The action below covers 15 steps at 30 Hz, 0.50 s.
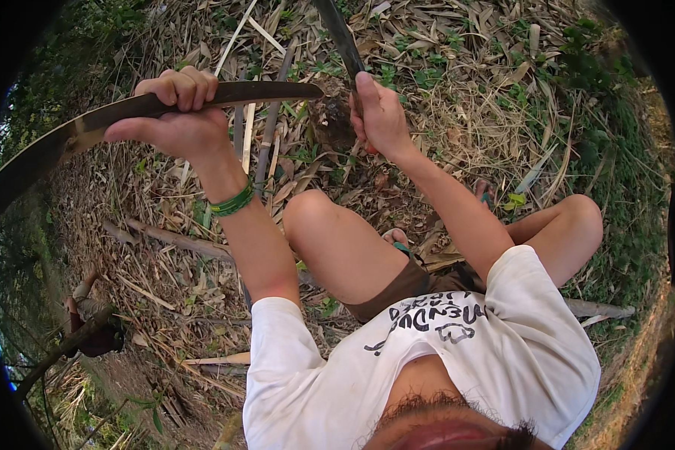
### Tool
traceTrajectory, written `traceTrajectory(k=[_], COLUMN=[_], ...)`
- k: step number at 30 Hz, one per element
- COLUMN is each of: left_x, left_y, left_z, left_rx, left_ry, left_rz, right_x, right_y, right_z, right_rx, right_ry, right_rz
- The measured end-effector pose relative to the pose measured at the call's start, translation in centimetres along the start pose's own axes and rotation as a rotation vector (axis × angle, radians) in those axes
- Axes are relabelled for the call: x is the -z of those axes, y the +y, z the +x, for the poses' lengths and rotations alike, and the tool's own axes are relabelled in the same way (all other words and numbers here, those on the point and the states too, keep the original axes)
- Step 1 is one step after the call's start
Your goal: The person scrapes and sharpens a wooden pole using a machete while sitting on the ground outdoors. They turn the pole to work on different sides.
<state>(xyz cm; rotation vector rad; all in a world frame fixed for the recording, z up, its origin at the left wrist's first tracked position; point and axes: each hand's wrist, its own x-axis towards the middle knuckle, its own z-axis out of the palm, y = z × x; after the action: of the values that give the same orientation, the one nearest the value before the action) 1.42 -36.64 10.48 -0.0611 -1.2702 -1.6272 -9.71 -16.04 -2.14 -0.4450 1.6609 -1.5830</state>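
Bamboo strip [270, 91] is resting in the closely curled fingers of the left hand [193, 135], evidently for steadiness, its tip ending beside the stump [331, 124] (contact cannot be told); the right hand [384, 121] is clenching a dark-bladed tool [342, 37], presumably keeping its edge clear.

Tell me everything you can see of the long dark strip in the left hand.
The long dark strip is narrow and brown, looks like split bamboo, and has a paler, joint-like patch partway along. It appears curved, though the fisheye lens may exaggerate that. The left hand grips it, fingers over the upper edge, thumb along the lower. One end narrows to a blunt tip near the wood block; contact is unclear. The other reaches the picture's left rim.
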Motion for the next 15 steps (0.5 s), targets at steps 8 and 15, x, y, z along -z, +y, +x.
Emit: traceTrajectory(k=[8,15], left_x=[-1.9,-2.4], left_y=[-1.0,-0.6], left_z=[0.2,0.9], left_rx=[0.057,0.07], left_ry=[0.13,0.112], left_rz=[0.072,0.065], right_x=[1.8,0.4], right_y=[1.8,6.3], right_z=[1.7,0.7], right_rx=[-0.221,0.151], right_ry=[-0.033,0.264], right_rz=[-0.151,-0.362])
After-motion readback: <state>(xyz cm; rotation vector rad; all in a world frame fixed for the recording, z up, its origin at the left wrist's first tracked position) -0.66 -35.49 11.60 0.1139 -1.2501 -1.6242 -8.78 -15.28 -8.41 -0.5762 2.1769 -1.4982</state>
